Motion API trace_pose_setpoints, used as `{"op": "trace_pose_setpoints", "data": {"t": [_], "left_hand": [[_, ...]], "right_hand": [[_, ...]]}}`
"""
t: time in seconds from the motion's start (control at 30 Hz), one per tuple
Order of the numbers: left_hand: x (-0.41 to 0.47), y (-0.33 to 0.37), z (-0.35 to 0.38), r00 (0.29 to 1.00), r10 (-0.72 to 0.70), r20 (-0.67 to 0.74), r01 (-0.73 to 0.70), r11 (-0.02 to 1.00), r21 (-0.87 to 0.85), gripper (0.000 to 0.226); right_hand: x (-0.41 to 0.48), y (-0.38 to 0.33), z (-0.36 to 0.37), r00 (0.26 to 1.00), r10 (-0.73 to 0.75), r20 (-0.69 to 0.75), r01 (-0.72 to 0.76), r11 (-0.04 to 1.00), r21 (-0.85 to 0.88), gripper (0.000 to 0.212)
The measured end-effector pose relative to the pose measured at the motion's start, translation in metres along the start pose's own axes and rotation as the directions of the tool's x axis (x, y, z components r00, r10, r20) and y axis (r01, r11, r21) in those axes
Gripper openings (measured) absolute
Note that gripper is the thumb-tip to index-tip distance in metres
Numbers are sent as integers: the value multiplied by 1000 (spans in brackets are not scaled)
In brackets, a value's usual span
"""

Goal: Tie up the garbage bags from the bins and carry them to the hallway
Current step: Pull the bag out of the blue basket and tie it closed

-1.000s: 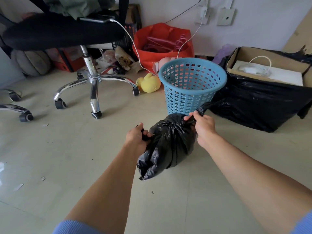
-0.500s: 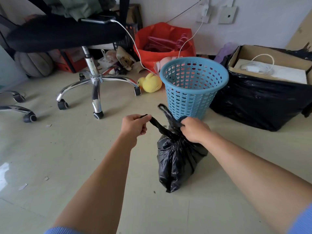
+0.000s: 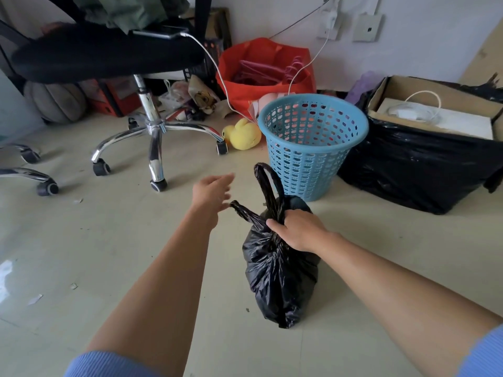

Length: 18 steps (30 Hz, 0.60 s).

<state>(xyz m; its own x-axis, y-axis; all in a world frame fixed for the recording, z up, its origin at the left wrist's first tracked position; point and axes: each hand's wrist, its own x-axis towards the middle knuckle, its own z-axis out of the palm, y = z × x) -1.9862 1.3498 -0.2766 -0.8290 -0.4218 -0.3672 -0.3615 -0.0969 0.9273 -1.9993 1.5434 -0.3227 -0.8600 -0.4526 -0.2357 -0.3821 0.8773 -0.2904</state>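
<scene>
Just beside blue bin [image 3: 310, 148], right hand [image 3: 298, 229] clenching garbage bag [image 3: 280, 273] neck, left hand [image 3: 212, 193] released

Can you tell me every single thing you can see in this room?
garbage bag: one, black, on the floor
bin: one, blue, just behind the garbage bag
toy duck: one, yellow, left of the bin
shopping bag: one, red, by the wall
office chair: one, black seat, shiny legs, at the left
chair base: one more, shiny, far left edge
phone: one, dark, on the chair seat
cardboard box: one, brown, right, inside a big black bag
left grip: one, blue sleeve, open beside the bag's handle
right grip: one, blue sleeve, holding the bag's neck
</scene>
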Motion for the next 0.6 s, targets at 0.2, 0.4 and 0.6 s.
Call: {"op": "trace_pose_setpoints", "data": {"t": [0.2, 0.4, 0.6], "left_hand": [[3, -44, -1, 961, -273, 52, 277, 958, -69, 28], [11, -34, -5, 983, -165, -85, 98, 850, -518, 8], [-3, -51, 4, 963, -94, 251, 120, 989, -88, 42]], "right_hand": [[5, 2, 5, 999, -10, 42, -1, 964, 268, 58], [10, 3, -1, 982, 173, 76, -173, 670, 722, 39], [7, 15, -18, 921, 271, 279, -331, 171, 928, 13]]}}
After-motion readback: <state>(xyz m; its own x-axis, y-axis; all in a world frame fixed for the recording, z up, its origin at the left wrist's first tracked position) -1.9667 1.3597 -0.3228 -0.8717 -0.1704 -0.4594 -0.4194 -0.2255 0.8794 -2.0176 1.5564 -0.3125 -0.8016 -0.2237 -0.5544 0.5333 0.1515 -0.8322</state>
